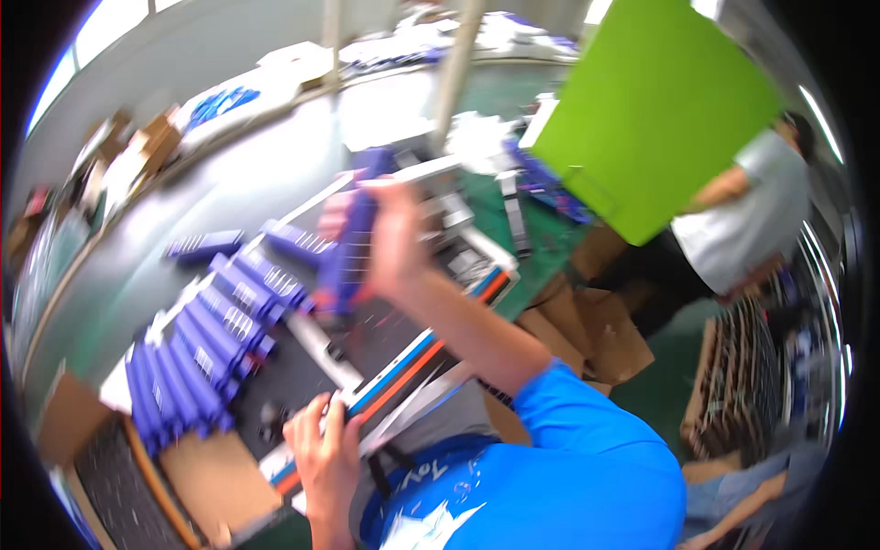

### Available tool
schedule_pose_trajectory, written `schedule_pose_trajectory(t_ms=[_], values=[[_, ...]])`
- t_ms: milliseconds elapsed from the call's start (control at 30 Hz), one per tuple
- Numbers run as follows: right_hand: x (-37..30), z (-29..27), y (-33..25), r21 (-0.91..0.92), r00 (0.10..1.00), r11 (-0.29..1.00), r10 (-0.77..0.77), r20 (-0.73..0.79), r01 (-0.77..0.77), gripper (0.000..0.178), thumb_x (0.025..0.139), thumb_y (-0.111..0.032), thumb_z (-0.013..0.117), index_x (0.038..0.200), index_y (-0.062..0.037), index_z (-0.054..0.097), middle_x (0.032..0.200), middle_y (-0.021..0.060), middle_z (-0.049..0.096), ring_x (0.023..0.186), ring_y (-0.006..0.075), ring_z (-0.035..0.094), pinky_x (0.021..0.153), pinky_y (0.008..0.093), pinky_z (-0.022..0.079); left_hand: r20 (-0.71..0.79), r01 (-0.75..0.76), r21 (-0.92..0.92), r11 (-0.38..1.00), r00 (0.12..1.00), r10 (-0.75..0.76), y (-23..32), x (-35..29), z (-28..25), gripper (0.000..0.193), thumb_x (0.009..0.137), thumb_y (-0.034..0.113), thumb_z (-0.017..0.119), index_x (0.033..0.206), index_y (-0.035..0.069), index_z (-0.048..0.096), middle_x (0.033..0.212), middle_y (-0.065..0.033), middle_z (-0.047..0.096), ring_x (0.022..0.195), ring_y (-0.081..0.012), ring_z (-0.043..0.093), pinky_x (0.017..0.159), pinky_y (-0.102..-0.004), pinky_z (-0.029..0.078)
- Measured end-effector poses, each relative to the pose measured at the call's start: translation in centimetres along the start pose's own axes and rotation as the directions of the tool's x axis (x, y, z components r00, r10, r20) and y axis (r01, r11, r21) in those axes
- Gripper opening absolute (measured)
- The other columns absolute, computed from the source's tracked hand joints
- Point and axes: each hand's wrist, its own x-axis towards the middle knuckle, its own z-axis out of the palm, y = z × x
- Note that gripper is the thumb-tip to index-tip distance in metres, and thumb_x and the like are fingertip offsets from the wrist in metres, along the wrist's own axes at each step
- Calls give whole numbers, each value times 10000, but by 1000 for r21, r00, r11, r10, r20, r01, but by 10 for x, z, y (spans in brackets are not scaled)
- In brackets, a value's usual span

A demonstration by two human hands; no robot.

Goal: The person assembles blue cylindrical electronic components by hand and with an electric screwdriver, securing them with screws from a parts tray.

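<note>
My right hand (pixel 396 225) is raised over the workbench with its fingers wrapped round a long purple box (pixel 353 243). Hand and box are smeared by motion. The box stands steeply tilted. My left hand (pixel 325 449) rests at the bench's near edge rail (pixel 390 385), which has blue, white and orange stripes. Its fingers are bent over the rail and slightly apart, and nothing shows in them. Several more slim purple boxes (pixel 197 344) lie fanned out side by side on the left part of the bench.
An open cardboard box (pixel 215 477) adjoins the bench at lower left. Past the bench at right, a person (pixel 747 211) stands by a large green board (pixel 655 119). More cardboard (pixel 587 335) lies on the floor, near stacked brown sheets (pixel 733 385). Another person's arm (pixel 747 509) appears at lower right.
</note>
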Motion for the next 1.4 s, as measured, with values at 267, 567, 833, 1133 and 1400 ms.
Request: schedule_pose_trajectory(t_ms=[267,567,833,1133,1400], values=[[192,15,95,-598,676,741,-273,-685,-306,410,936,-261,634,1187,49,539,1075,257,675,1046,309,679,788,334,563,-69,0,-150,989,998,-11,2,1,26,311,814,21,731,1109,-24,644,1089,-178,597,966,-357,581,830,-443,479],[275,-121,75,-539,595,770,-267,-758,-340,233,855,-159,660,950,53,640,924,197,675,709,271,691,526,395,540,-42,-43,-253,966,999,33,17,18,39,320,793,58,790,1078,-21,670,1061,-175,617,937,-336,592,817,-420,494],[70,-51,70,-998,997,2,-58,59,59,464,772,-163,681,1182,49,627,1183,288,639,1137,394,610,1012,420,477,-100,58,-297,953,991,-91,3,5,30,309,825,-25,736,1130,-16,692,1096,-193,650,939,-322,667,808,-365,546],[-85,-43,1,-829,853,-293,-76,517,476,293,791,-90,680,1075,-20,696,1182,216,657,1146,353,611,1002,460,466,-101,115,-372,921,981,-163,0,7,35,399,831,-29,733,1220,8,651,1135,-190,666,843,-289,675,671,-340,555],[-181,-52,6,-998,997,-34,62,53,55,273,826,1,698,1097,-26,686,961,88,693,785,162,676,694,288,533,-171,148,-404,903,957,-233,-7,7,39,505,764,49,835,1232,66,646,964,-100,707,774,-188,662,670,-306,538]])
